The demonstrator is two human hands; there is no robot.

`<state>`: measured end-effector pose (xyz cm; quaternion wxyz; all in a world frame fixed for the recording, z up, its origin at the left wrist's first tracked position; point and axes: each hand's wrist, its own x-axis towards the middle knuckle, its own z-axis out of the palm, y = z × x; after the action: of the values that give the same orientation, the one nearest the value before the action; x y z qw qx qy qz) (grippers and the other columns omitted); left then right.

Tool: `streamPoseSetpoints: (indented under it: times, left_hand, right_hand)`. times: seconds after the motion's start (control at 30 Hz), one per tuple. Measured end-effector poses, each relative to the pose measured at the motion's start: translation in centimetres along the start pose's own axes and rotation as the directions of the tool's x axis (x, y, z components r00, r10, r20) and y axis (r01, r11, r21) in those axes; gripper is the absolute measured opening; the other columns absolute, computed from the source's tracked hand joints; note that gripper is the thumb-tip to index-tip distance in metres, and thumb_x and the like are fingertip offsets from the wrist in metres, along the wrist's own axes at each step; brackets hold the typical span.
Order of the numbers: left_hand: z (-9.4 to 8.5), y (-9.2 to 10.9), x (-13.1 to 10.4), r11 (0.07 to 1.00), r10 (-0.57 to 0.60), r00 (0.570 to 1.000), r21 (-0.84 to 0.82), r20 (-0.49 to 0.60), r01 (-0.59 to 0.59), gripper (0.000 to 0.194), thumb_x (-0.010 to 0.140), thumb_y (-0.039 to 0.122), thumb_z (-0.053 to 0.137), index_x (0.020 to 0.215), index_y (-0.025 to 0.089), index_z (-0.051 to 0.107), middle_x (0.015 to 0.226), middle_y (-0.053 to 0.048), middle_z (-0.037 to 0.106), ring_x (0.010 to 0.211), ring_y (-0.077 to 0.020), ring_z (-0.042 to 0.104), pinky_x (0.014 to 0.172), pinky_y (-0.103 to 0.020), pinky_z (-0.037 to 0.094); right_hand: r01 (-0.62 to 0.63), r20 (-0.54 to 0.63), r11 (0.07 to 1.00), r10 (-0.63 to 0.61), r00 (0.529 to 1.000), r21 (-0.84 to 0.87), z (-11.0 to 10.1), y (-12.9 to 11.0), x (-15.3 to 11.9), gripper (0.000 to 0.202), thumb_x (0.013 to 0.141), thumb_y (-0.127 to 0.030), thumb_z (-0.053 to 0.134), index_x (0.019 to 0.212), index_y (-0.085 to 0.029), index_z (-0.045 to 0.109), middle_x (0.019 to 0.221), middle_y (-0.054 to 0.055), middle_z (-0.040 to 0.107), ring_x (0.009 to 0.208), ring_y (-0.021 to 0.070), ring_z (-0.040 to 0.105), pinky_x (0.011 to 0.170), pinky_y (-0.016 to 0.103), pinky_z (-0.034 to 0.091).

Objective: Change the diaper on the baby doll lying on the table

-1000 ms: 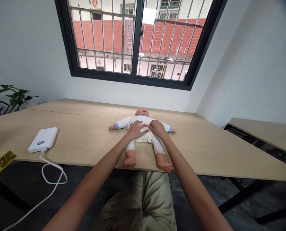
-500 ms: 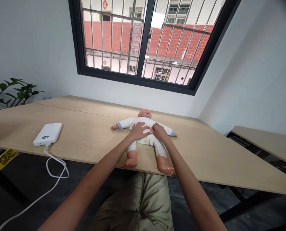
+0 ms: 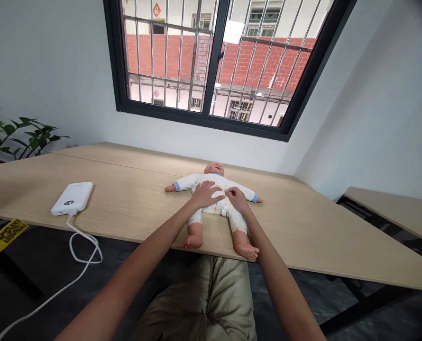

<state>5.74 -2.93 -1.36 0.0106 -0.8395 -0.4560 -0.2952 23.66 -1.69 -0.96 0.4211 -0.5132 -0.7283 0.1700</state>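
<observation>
We press our left hand (image 3: 204,194) flat on the doll (image 3: 216,196) lying at the table (image 3: 133,203) edge while our right hand (image 3: 236,199) pinches its white suit at the tummy, so gentle fingers matter now.

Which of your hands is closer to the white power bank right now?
Left. The left hand lies flat on the doll's belly, on the side toward the power bank; the right hand touches the doll's far side, further away.
</observation>
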Motion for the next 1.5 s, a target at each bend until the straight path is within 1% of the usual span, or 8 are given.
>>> streamPoseSetpoints:
  times: [0.13,0.23,0.33,0.63,1.0,1.17,1.33,1.5]
  left_hand:
    - [-0.1,0.0,-0.1,1.000,0.002,1.000,0.006,0.006,-0.002,0.049,0.089,0.065,0.039,0.122,0.036,0.062,0.138,-0.004,0.050,0.130,-0.0275,0.040,0.109,-0.048,0.032]
    - [-0.1,0.0,-0.1,1.000,0.000,1.000,0.014,0.007,0.000,0.049,0.090,0.065,0.039,0.123,0.036,0.062,0.138,-0.004,0.050,0.130,-0.0275,0.040,0.108,-0.048,0.032]
    - [-0.1,0.1,0.0,1.000,-0.013,1.000,0.013,0.012,0.013,0.048,0.089,0.065,0.040,0.122,0.037,0.062,0.137,-0.004,0.050,0.130,-0.0276,0.040,0.108,-0.049,0.032]
    - [-0.7,0.3,-0.1,1.000,-0.017,0.999,-0.005,0.027,0.017,0.048,0.089,0.065,0.040,0.123,0.038,0.061,0.135,-0.004,0.052,0.128,-0.0277,0.041,0.107,-0.050,0.033]
    - [-0.1,-0.1,0.0,1.000,0.005,1.000,0.027,-0.004,-0.005,0.051,0.090,0.065,0.039,0.125,0.036,0.061,0.137,-0.005,0.052,0.128,-0.0269,0.042,0.107,-0.048,0.034]
    - [-0.1,-0.1,0.0,1.000,-0.011,1.000,0.015,-0.003,0.011,0.050,0.089,0.065,0.040,0.124,0.037,0.061,0.135,-0.004,0.052,0.127,-0.0274,0.042,0.107,-0.048,0.034]
    - [-0.1,-0.2,0.1,1.000,-0.014,1.000,-0.001,0.009,0.014,0.050,0.089,0.065,0.040,0.124,0.037,0.061,0.137,-0.003,0.051,0.130,-0.0275,0.039,0.109,-0.047,0.032]
    - [0.0,-0.3,0.1,1.000,-0.010,1.000,-0.006,0.000,0.010,0.049,0.089,0.065,0.041,0.124,0.038,0.061,0.137,-0.003,0.051,0.128,-0.0275,0.041,0.109,-0.047,0.032]
  right_hand:
    - [-0.025,-0.007,1.000,0.025,1.000,0.002,0.0,0.3,-0.1,0.019,0.089,-0.032,0.057,0.091,-0.014,0.063,0.095,0.006,0.065,0.084,0.0157,0.060,0.079,0.032,0.051]
    - [-0.048,-0.047,0.999,0.048,0.998,0.001,0.0,0.5,-0.5,0.029,0.093,-0.036,0.058,0.111,-0.014,0.060,0.110,0.007,0.061,0.094,0.0171,0.061,0.083,0.036,0.053]
    - [-0.060,-0.089,0.998,0.060,0.994,0.004,-0.1,0.5,-0.9,0.034,0.093,-0.037,0.056,0.120,-0.015,0.057,0.118,0.008,0.058,0.101,0.0196,0.060,0.086,0.039,0.053]
    - [-0.066,-0.132,0.998,0.069,0.989,0.022,-0.2,0.3,-1.0,0.035,0.093,-0.037,0.057,0.120,-0.015,0.057,0.120,0.008,0.058,0.103,0.0215,0.059,0.087,0.040,0.053]
    - [-0.102,-0.146,0.995,0.104,0.984,0.022,-0.6,0.6,-1.0,0.034,0.093,-0.036,0.056,0.120,-0.016,0.057,0.121,0.009,0.057,0.103,0.0201,0.060,0.087,0.039,0.053]
    - [-0.104,-0.182,0.994,0.105,0.978,0.015,-0.7,0.5,-1.2,0.034,0.093,-0.036,0.057,0.120,-0.016,0.058,0.121,0.008,0.057,0.103,0.0206,0.060,0.087,0.039,0.053]
    - [-0.096,-0.208,0.995,0.096,0.973,0.011,-0.3,0.7,-1.3,0.035,0.093,-0.037,0.057,0.121,-0.015,0.057,0.120,0.008,0.058,0.102,0.0206,0.060,0.087,0.040,0.053]
    - [-0.050,-0.212,0.999,0.050,0.976,0.007,-0.1,1.4,-0.9,0.033,0.094,-0.036,0.056,0.120,-0.017,0.057,0.120,0.009,0.058,0.102,0.0193,0.060,0.087,0.039,0.053]
